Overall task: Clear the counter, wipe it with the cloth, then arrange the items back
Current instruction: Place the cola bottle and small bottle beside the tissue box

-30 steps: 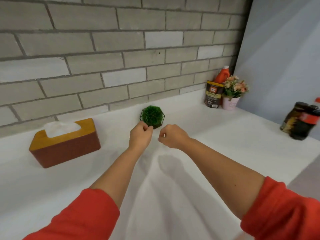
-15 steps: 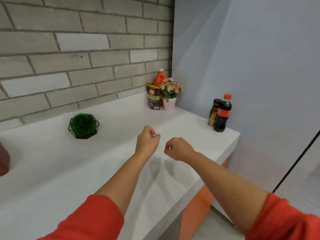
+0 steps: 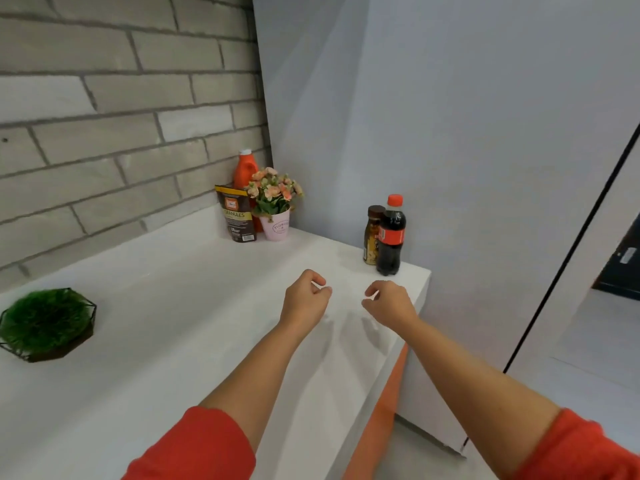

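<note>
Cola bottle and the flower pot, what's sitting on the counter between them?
Nothing. In the head view the white counter is bare between the cola bottle and the flower pot; the brown jar touches the bottle's far side.

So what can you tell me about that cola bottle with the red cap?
The cola bottle is a small clear plastic bottle of dark drink, with a red screw cap and a red label around its middle. It stands upright and closed near the counter's far right corner, against the pale wall. A brown-capped glass bottle stands right beside it, partly hidden behind it. Neither hand touches it.
</note>
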Available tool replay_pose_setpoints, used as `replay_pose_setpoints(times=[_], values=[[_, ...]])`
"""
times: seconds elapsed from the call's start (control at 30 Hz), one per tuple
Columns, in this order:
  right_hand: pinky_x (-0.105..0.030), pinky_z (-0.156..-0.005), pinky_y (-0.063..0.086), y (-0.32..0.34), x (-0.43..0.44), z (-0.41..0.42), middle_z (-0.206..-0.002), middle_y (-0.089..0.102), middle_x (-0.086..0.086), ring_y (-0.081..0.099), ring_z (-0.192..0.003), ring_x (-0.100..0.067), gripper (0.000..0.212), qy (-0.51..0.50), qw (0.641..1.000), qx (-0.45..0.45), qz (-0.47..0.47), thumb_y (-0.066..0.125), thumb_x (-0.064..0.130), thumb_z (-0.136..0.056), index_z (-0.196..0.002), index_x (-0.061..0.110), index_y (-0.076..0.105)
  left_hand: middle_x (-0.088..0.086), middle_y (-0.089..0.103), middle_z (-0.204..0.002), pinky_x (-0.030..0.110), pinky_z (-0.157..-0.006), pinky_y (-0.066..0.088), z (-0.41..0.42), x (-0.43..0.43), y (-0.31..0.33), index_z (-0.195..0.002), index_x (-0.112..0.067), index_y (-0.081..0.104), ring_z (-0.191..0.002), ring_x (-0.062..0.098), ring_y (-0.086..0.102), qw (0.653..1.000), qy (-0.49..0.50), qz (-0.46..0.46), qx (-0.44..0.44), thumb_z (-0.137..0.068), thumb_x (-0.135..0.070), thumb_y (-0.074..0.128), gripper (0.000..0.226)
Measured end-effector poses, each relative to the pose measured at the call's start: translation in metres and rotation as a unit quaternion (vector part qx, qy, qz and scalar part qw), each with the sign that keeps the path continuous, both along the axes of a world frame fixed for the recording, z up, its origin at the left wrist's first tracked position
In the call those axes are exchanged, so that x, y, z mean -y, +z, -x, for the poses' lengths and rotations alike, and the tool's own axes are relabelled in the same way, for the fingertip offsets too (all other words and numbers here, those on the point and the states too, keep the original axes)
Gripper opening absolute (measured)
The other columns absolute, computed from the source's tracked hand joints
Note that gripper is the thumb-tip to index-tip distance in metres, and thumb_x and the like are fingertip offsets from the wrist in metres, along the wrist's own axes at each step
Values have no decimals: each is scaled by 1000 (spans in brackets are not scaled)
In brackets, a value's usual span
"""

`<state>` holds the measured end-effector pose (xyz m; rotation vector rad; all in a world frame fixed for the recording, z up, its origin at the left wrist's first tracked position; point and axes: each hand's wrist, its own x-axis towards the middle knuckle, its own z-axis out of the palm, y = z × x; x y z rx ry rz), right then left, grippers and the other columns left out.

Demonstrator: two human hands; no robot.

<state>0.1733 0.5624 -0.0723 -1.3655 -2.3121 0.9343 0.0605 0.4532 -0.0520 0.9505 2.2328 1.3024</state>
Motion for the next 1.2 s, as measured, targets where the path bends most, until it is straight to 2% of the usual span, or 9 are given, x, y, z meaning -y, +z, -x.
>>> replay_pose_setpoints(times=[0.1, 0.2, 0.4, 0.47, 0.67, 0.93, 1.07, 1.13, 1.2], values=[[-27, -83, 46, -1, -30, -4, -130, 51, -12, 56, -104, -24, 52, -74, 995, -50, 45, 64, 18, -86, -134, 10, 44, 3, 54, -88, 22, -60, 40, -1, -21, -3, -101, -17, 51, -78, 20, 57, 1000, -20, 11, 3, -92, -21, 53, 9], [-34, -100, 41, 1, -55, -2, -141, 39, -13, 45, -125, -29, 71, -108, 988, -89, 69, 70, 15, -82, -141, 11, 31, 3, 55, -92, 19, -56, 40, -1, -37, -9, -105, -16, 51, -79, 19, 57, 999, -28, 31, 5, -93, -22, 52, 13], [-44, -111, 30, -1, -101, 12, -152, 26, -12, 30, -139, -32, 100, -127, 977, -148, 82, 79, 15, -73, -149, 12, 14, 2, 54, -95, 19, -57, 42, 4, -67, -9, -110, -16, 50, -79, 18, 56, 999, -27, 30, 14, -93, -25, 54, 20], [-45, -113, 29, -6, -113, 17, -152, 27, -11, 29, -139, -31, 104, -113, 977, -161, 87, 82, 16, -70, -149, 13, 14, 2, 53, -99, 21, -64, 43, 3, -78, -6, -113, -16, 49, -83, 18, 56, 999, -26, 35, 10, -93, -26, 54, 23], [-43, -105, 42, -18, -134, 21, -133, 52, -7, 49, -123, -27, 82, -46, 972, -215, 76, 84, 18, -66, -134, 13, 39, 4, 55, -112, 23, -75, 41, -5, -116, -6, -116, -16, 48, -95, 17, 54, 999, -30, 40, 1, -91, -29, 57, 30], [-35, -91, 48, -26, -155, 21, -119, 62, -8, 58, -110, -27, 58, 6, 981, -192, 25, 78, 18, -73, -124, 9, 50, 3, 46, -124, 27, -88, 45, -17, -149, -19, -122, -20, 44, -107, 17, 50, 999, -11, 30, 20, -86, -35, 64, 44], [-28, -74, 45, -27, -151, 16, -103, 67, -8, 63, -95, -26, 44, 69, 980, -186, -5, 76, 18, -75, -114, 8, 57, -1, 42, -129, 28, -94, 43, -23, -155, -16, -132, -21, 37, -114, 18, 48, 999, -4, -17, 40, -79, -40, 69, 65], [-30, -72, 49, -28, -144, 15, -97, 69, -4, 65, -90, -24, 42, 111, 977, -184, -12, 77, 21, -73, -111, 13, 59, -6, 46, -129, 31, -97, 44, -25, -157, -15, -132, -25, 37, -115, 15, 49, 997, 3, -57, 53, -73, -42, 75, 73], [-33, -74, 53, -26, -135, 16, -97, 70, -3, 66, -90, -22, 44, 147, 972, -179, -27, 79, 20, -70, -109, 16, 61, -7, 57, -120, 28, -93, 46, -27, -157, -14, -126, -26, 43, -110, 14, 55, 993, 27, -95, 70, -68, -38, 80, 70]])
